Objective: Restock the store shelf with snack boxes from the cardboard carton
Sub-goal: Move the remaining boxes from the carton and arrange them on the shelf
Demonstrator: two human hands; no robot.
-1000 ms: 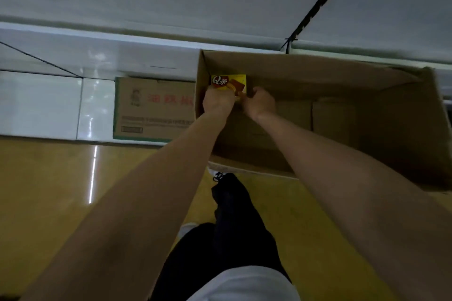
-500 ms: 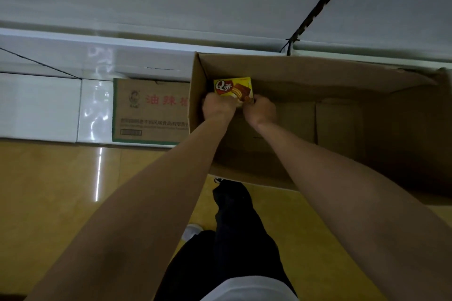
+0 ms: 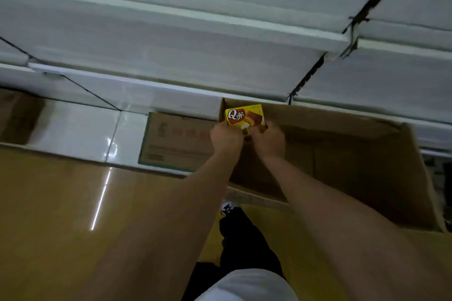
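While the carton (image 3: 342,154) sits open on the floor against the white shelf (image 3: 171,39), your left hand (image 3: 226,138) and right hand (image 3: 269,140) grasp one yellow snack box (image 3: 244,116) at its far-left corner. It is not yet shelved. The box reads "Q"; the print on the neighbouring carton (image 3: 178,142) at left is blurred.

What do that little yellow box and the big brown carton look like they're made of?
The yellow snack box, held by the left hand and the right hand, looks like thin printed paperboard: bright colour picture, crisp edges. The open carton looks like plain matte corrugated cardboard: dull brown, unprinted inner walls and folded flaps.
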